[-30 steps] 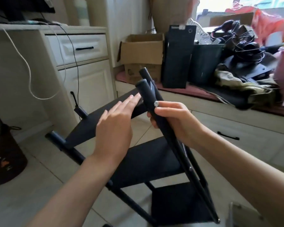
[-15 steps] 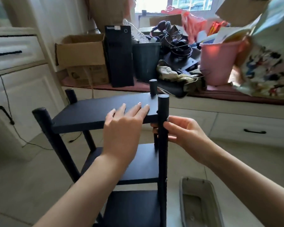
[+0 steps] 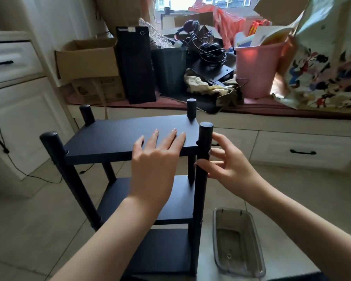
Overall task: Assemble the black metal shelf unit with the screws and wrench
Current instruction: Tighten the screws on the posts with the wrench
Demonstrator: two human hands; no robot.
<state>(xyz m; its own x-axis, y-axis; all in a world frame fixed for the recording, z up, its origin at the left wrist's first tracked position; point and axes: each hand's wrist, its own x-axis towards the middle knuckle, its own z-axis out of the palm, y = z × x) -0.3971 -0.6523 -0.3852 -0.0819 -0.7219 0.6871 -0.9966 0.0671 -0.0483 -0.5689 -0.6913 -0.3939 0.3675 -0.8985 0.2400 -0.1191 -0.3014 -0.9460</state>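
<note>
The black metal shelf unit (image 3: pixel 114 136) stands upright on the tiled floor, with three flat shelves between four round posts. My left hand (image 3: pixel 156 159) lies flat on the near right part of the top shelf, fingers straight. My right hand (image 3: pixel 225 165) is beside the near right post (image 3: pixel 205 142), fingers spread and loosely bent, fingertips at or just off the post. I see no screws or wrench in either hand.
A clear plastic tray (image 3: pixel 239 242) lies on the floor to the right of the shelf, with a small ring-like part in it. Behind is a window bench piled with a cardboard box (image 3: pixel 87 57), a black computer case (image 3: pixel 136 63), a pink bucket (image 3: pixel 255 69). White cabinets stand at left.
The shelf unit went from tilted to standing upright. My right hand let go of the near right post and its fingers spread. My left hand stays flat on the top shelf.
</note>
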